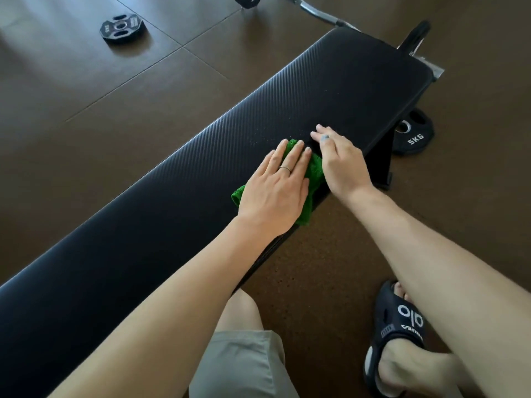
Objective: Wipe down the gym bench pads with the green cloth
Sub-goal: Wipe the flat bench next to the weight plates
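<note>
Green cloth, soft and bunched, lies on the bench pad near its seam, under the flat left hand; right hand rests beside it, fingers straight, holding nothing.
</note>
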### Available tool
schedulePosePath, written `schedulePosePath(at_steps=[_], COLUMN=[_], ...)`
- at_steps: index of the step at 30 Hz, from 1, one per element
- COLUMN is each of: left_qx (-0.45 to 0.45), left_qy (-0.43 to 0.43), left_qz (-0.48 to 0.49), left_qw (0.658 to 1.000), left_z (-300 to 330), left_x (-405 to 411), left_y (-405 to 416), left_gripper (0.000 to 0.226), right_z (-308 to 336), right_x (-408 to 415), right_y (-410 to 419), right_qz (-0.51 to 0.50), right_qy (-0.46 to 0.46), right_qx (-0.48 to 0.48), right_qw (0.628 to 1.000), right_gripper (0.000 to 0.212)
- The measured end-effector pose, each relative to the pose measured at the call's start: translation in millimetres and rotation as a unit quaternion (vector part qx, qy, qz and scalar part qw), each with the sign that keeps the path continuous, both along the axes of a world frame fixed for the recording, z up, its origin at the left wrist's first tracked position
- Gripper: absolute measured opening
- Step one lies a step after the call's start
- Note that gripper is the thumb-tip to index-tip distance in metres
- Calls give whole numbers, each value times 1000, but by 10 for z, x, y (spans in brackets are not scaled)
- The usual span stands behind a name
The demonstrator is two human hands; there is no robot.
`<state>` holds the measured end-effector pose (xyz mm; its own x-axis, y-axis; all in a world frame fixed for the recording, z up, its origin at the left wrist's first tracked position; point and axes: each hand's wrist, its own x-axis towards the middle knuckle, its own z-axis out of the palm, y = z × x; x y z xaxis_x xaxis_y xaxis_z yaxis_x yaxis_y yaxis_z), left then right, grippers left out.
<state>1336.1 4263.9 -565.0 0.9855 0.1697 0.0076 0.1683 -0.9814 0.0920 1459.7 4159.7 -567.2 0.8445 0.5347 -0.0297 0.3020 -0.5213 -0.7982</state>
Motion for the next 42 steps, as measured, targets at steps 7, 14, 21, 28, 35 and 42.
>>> schedulePosePath(at_steps=[7,14,21,28,35,42], left_qx=[26,57,47,66,135,130], left_qy=[-5,7,-12,-5,7,40], left_qz=[-39,-5,25,48,92,168], left_qw=[999,998,999,997,987,976], left_z=[-21,-92,-80,-91,-129,-104], left_x=[-672,-437,256,213,-60,430], left_y=[-222,-316,-451,-555,-627,-758], left_gripper=[63,67,65,72,70,69], right_z=[-1,-197,-231,-208,-141,-144], right_x=[105,526,698,953,1142,1412], right_y=[-189,-199,-187,-156,95,211], right_qz=[105,92,80,107,213,235], right_qy=[-74,-236,-289,-338,-379,-345], right_qx=[-70,-201,-136,-99,-86,-16], right_qw=[989,946,944,930,896,909], right_gripper=[45,55,49,32,34,32])
